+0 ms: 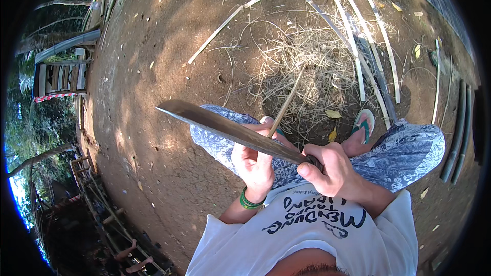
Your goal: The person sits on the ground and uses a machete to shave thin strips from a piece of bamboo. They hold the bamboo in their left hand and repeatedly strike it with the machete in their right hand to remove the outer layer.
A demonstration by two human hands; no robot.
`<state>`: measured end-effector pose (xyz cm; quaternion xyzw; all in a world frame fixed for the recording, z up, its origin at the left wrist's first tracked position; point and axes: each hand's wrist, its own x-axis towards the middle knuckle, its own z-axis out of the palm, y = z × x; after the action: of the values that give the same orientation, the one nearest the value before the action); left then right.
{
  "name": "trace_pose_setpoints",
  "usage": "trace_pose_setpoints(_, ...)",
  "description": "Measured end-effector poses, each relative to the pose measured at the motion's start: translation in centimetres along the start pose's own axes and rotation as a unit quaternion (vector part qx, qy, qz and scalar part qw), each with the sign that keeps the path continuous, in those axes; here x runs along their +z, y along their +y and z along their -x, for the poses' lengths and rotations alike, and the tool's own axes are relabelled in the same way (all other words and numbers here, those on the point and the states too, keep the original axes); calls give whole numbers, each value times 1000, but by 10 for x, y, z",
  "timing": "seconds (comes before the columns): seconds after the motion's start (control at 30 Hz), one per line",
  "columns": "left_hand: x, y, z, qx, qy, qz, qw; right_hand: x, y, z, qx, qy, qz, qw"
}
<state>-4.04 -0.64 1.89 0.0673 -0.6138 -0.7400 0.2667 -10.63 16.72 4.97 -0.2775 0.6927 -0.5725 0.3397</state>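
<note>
My right hand (332, 171) is closed round the handle of a machete (220, 125). Its broad, worn blade points left and slightly away from me, crossing in front of my left hand (254, 166). The fingers of that left hand are closed on a narrow bamboo strip (287, 103), which slants away from me toward a heap of shavings. Part of the strip and some of my left fingers are hidden behind the blade. Whether the edge touches the strip I cannot tell. Both hands are above my lap, between my knees in blue patterned trousers (404, 151).
Curly pale shavings (307, 53) lie heaped on the dirt ground (148, 174) beyond my sandalled feet. Long split bamboo strips (353, 46) surround the heap. Dark poles (455, 138) lie at the right. Far left are a bamboo fence (105, 220) and a wooden structure (61, 78).
</note>
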Motion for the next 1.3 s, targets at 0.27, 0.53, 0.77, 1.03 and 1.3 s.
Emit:
trace_pose_setpoints(0.27,-1,-7,0,32,15,-104,994,3,8,4,-41,66,84,993)
trace_pose_setpoints(0.53,7,30,-14,219,143,-203,944,2,4,5,-62,141,76,985)
trace_pose_setpoints(0.77,15,90,-56,546,114,-473,682,1,2,8,-36,107,131,985)
trace_pose_setpoints(1.03,-8,71,-58,466,-35,-445,764,-2,17,0,6,137,127,982)
trace_pose_setpoints(1.3,-19,6,-14,211,-56,-425,879,-4,31,-11,15,139,169,976)
